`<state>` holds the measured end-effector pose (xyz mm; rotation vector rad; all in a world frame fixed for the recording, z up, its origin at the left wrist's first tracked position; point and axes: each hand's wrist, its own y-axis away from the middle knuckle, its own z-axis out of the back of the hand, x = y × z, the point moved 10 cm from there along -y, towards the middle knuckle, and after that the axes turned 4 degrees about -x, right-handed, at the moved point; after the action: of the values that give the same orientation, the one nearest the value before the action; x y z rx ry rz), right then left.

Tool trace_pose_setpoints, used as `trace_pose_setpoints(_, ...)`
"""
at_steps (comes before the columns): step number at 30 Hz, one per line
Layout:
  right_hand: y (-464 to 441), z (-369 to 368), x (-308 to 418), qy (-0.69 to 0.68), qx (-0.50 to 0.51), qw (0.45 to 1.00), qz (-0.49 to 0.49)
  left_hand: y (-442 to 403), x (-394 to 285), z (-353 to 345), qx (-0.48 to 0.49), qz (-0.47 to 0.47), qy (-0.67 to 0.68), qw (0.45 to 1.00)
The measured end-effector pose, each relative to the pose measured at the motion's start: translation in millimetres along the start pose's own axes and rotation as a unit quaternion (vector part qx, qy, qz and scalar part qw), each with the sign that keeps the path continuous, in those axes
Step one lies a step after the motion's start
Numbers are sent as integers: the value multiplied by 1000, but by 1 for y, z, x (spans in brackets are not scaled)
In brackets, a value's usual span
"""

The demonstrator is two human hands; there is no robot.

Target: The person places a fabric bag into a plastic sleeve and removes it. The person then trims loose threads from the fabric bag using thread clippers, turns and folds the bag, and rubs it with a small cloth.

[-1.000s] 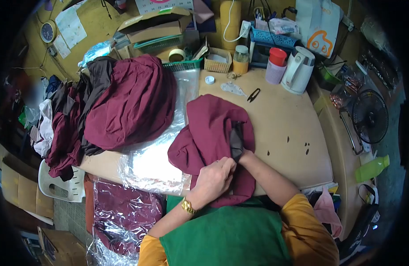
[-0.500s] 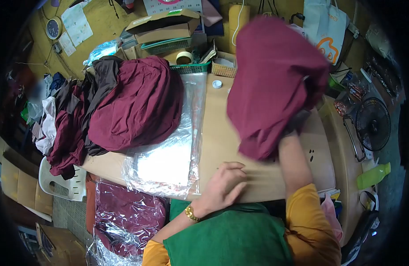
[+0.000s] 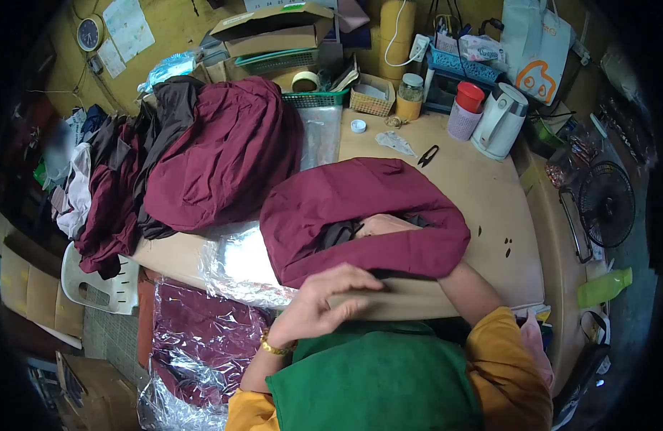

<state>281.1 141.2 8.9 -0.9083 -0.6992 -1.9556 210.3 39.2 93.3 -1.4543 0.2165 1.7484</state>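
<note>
A maroon fabric piece with a dark lining (image 3: 367,183) lies bunched on the table in front of me, a long opening facing up. My right hand (image 3: 389,225) reaches into it from the right; some skin shows through the opening, but folds hide the fingers. At the near edge of this fabric is my left hand (image 3: 328,298), fingers stretched out and thumb apart, holding nothing. Left of it rests a large heap of maroon fabric (image 3: 220,158), with dark cloth (image 3: 170,136) beside it. Clear plastic bags (image 3: 238,262) lie partly under the fabric.
Small black thread snips (image 3: 428,156), a white cap (image 3: 358,126), a glass jar (image 3: 410,90), a pink cup (image 3: 463,121) and a white electric kettle (image 3: 501,122) stand or lie toward the back. Plastic-wrapped maroon fabric (image 3: 209,345) sits below the table edge; a fan (image 3: 606,201) is at right.
The maroon piece has come down from the raised right side onto the table, moving left and nearer, with my right arm inside. My left hand has shifted slightly left, beside the fabric.
</note>
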Motion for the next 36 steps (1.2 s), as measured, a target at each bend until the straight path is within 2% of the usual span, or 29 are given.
trace_pose_setpoints(2,1,-5,-3,-29,11,1000,2,-3,-8,39,-236,-45,-150,959)
trace_pose_setpoints(3,2,-5,-6,-36,2,999,-4,-10,-24,42,-286,-52,-303,908)
trace_pose_setpoints(4,3,5,-9,-15,-44,999,-20,-9,-23,41,-286,-51,-301,908)
trace_pose_setpoints(6,12,32,-18,45,-179,980,-70,-11,31,17,-144,124,-156,969)
trace_pose_setpoints(7,22,55,4,274,-385,881,-34,-14,26,-2,-59,52,-188,979)
trace_pose_setpoints(8,24,64,-31,370,-315,841,-237,-9,26,-22,27,49,-134,989)
trace_pose_setpoints(10,53,75,-29,372,-517,769,-57,5,18,-49,159,63,-79,982)
trace_pose_setpoints(11,54,73,-34,424,-551,717,-33,4,17,-51,157,61,-79,983)
trace_pose_setpoints(12,54,73,-21,473,-586,658,-13,4,29,-39,99,129,-137,977)
trace_pose_setpoints(13,36,74,-12,394,-440,803,-78,7,40,-26,41,196,-195,960)
trace_pose_setpoints(14,21,55,-20,295,-272,905,-138,-3,44,-17,-19,155,-229,961)
trace_pose_setpoints(15,17,46,-36,206,-240,934,-164,-18,42,-8,-94,82,-222,967)
trace_pose_setpoints(16,19,47,-33,205,-240,935,-163,-24,38,2,-168,6,-213,963)
trace_pose_setpoints(18,19,40,8,171,-183,968,-13,-10,90,16,-108,195,-387,895)
trace_pose_setpoints(19,32,51,7,166,-182,963,-113,0,104,35,-149,259,-428,853)
trace_pose_setpoints(20,57,61,-10,155,-191,907,-341,2,95,39,-147,259,-427,854)
trace_pose_setpoints(21,69,73,-10,218,-382,869,-227,3,59,54,-227,203,-453,838)
trace_pose_setpoints(22,95,73,-4,270,-552,783,-101,7,30,68,-306,144,-475,813)
trace_pose_setpoints(23,95,77,-4,272,-551,783,-100,11,32,71,-307,144,-474,812)
trace_pose_setpoints(25,70,70,-25,256,-406,862,-166,22,59,63,-184,213,-538,794)
trace_pose_setpoints(26,62,59,-33,243,-327,892,-198,29,83,60,-127,247,-444,852)
trace_pose_setpoints(28,50,44,-39,218,-172,927,-251,13,61,67,-138,270,-484,821)
trace_pose_setpoints(29,52,43,-33,224,-176,925,-250,3,37,77,-206,271,-486,805)
trace_pose_setpoints(30,60,49,-25,252,-270,898,-238,6,23,81,-267,241,-463,810)
trace_pose_setpoints(32,88,62,-1,294,-467,816,-173,13,-8,66,-360,21,-534,765)
trace_pose_setpoints(33,92,61,6,302,-484,805,-161,10,14,65,-278,142,-474,823)
trace_pose_setpoints(34,92,60,15,308,-483,804,-155,10,17,63,-277,144,-475,823)
trace_pose_setpoints(35,90,57,18,308,-462,815,-164,15,63,52,-153,306,-460,819)
trace_pose_setpoints(36,86,50,17,300,-446,827,-167,31,106,38,-26,453,-427,782)
